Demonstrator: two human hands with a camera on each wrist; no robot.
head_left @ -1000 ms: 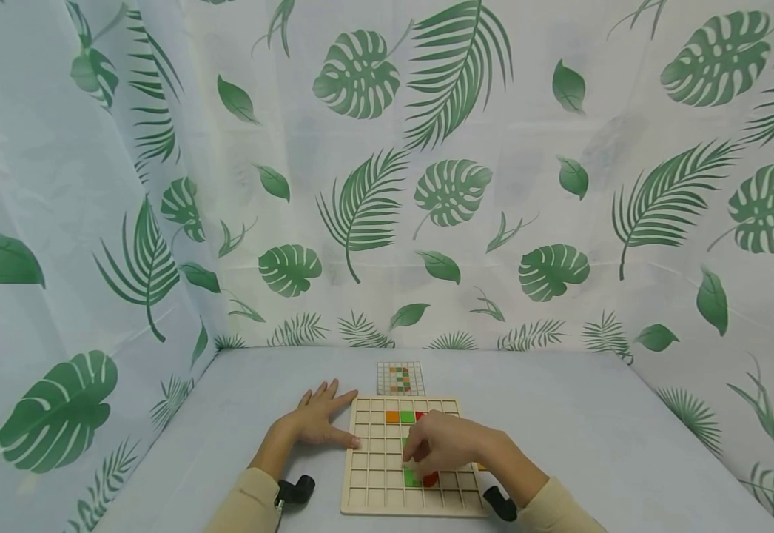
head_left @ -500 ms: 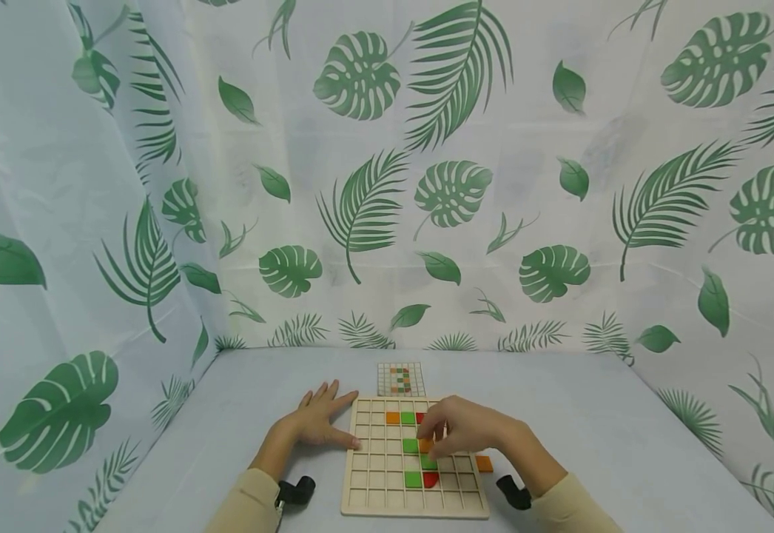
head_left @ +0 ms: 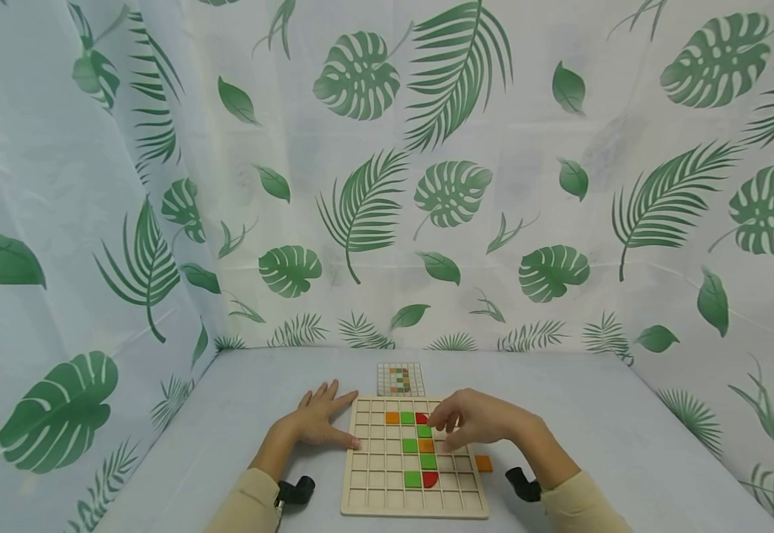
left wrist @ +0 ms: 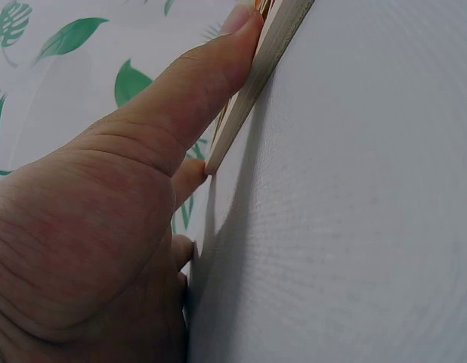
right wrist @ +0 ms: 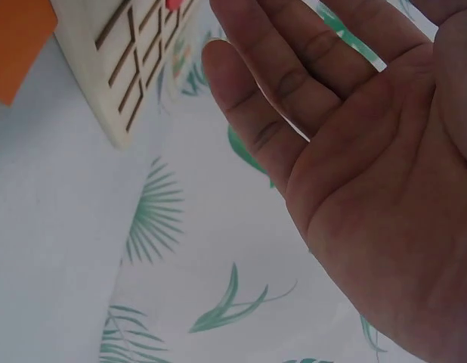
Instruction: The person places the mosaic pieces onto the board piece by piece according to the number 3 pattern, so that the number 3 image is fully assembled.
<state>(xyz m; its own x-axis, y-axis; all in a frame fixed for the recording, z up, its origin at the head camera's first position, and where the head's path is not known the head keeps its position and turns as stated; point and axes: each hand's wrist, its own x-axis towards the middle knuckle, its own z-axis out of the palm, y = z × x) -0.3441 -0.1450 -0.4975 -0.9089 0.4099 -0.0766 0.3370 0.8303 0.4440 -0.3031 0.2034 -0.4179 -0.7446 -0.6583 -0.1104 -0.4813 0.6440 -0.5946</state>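
Note:
A wooden grid board lies on the table with several tiles set in its cells. Along its upper part sit an orange tile, a green tile and a red rounded tile. Lower down are another orange tile, several green tiles and a second red rounded tile. My left hand is spread at the board's left side, its thumb touching the edge. Over the board's right part hovers my right hand, fingers loosely bent, no tile seen in it; its palm shows in the right wrist view.
A small pattern card with a coloured grid lies just beyond the board. One loose orange tile rests on the table against the board's right edge. A leaf-printed curtain closes off the back and sides.
My right hand has drawn back to the right, away from the middle tiles. The orange tile in the grid and a green one above it are now uncovered. My left hand stays put.

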